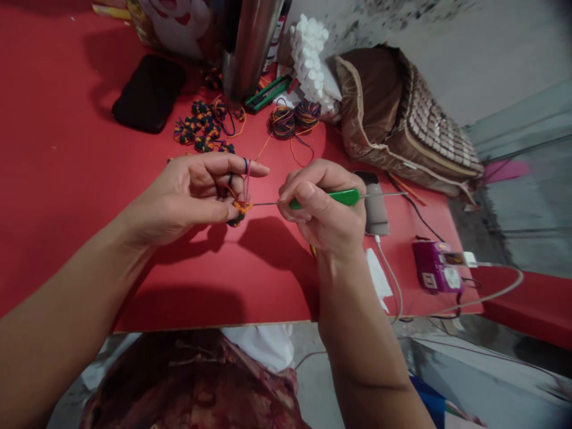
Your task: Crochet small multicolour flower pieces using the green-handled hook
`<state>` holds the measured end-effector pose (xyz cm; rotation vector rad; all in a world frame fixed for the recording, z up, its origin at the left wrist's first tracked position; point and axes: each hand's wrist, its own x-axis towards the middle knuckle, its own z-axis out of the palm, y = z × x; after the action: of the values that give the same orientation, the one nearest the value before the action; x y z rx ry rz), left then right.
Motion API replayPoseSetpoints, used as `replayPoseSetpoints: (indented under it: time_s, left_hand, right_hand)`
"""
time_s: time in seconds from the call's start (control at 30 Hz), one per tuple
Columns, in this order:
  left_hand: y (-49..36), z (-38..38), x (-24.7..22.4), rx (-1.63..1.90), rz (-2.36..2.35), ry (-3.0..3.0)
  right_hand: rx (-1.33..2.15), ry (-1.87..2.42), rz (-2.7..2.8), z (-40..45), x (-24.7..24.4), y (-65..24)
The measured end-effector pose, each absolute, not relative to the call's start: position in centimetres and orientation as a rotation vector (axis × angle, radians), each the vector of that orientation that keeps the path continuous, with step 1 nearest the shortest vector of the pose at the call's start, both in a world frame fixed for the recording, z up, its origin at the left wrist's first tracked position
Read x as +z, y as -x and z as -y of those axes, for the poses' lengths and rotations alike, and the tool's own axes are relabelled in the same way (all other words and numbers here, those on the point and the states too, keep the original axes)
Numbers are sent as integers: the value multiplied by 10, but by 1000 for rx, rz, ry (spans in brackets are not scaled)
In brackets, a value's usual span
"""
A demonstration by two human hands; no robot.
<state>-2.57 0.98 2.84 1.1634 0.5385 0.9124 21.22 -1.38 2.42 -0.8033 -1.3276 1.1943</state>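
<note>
Some work is looking done, some is waiting

The red surface [277, 286] is carrying everything. The left hand [179, 199] is pinching its grip tight on the small yarn piece [238, 215]. The right hand [328, 217] is wrapping its grip around a green-handled tool [345, 198]. Behind them, knotted yarn bits [201, 128] are lying in a pile, looking finished. Two yarn balls [283, 124] are waiting, so plenty seems left. Thin strands [247, 185] are looping over left fingers. Between both hands, the pinched piece is touching the tool's metal end, seeming only part made.
</note>
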Motion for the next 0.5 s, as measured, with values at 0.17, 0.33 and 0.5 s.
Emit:
replayPoseSetpoints:
  time_s: [0.17,0.33,0.5]
  left_hand:
    - [20,-5,27,985,-577,-1216]
    - [16,-4,23,1087,-594,-1213]
    - [15,-2,22,1169,-673,-1218]
  right_hand:
    - [1309,756,1226,11,23,-195]
    - [1339,702,1205,11,18,-189]
    - [1389,651,1148,12,17,-181]
